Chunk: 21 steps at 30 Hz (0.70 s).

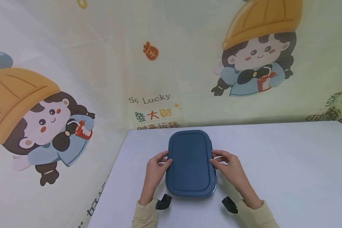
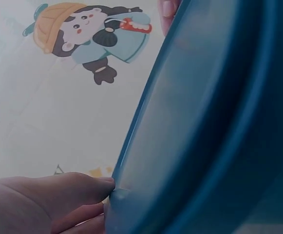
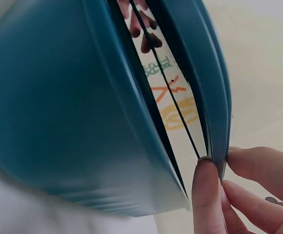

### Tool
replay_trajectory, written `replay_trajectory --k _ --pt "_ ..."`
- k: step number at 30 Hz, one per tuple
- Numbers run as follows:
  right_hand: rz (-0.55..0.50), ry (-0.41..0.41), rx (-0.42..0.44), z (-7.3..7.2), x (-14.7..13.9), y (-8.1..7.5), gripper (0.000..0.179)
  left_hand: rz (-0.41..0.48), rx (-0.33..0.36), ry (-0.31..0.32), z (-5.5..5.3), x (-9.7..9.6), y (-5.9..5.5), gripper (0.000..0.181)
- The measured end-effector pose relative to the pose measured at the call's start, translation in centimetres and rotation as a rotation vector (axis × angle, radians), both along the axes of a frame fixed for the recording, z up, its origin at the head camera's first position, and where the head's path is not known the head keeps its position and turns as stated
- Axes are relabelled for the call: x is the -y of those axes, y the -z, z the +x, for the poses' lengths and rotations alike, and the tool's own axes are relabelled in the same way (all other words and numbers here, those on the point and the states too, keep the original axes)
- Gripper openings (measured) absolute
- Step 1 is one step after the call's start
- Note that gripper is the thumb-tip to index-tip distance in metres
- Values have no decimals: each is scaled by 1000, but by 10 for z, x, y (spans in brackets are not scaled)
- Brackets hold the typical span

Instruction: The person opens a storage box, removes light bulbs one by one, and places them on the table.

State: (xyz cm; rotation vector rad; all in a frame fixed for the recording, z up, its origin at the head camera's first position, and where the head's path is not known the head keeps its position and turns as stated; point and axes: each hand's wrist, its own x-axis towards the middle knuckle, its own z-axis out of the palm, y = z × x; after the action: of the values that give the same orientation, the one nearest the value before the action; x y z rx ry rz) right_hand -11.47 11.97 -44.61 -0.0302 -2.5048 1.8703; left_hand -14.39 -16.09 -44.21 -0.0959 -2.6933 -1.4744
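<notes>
A dark blue rectangular lidded box with rounded corners shows its top, a raised line running round inside the edge. On its left long side, my left hand grips the edge, thumb over the rim. Opposite, my right hand pinches the right long edge in the same way. The left wrist view shows my left thumb at the box's rim, other fingers behind it. In the right wrist view my fingers and thumb pinch a blue rim, beside a bright strip showing coloured lettering.
The white table lies under the hands, its far edge against a printed cloth with cartoon figures. Black curved pieces sit at the inner side of both wrists, by the cream sleeves.
</notes>
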Motion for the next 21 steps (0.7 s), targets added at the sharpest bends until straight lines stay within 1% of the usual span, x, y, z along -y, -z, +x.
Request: replay_trajectory --k 4,9,13,17,21 --pt "-13 -5 -5 0 5 0 38 23 5 1 0 7 -2 40" --pt "-30 -12 -12 -1 11 1 37 61 36 11 0 14 -3 41" --pt "-34 -27 -37 -2 15 2 39 99 45 18 -1 19 -3 42" --pt "-33 -56 -73 -3 18 2 41 116 51 6 -2 25 -3 43" --pt "-36 -76 -78 -3 21 1 43 140 60 -3 -2 29 -4 43"
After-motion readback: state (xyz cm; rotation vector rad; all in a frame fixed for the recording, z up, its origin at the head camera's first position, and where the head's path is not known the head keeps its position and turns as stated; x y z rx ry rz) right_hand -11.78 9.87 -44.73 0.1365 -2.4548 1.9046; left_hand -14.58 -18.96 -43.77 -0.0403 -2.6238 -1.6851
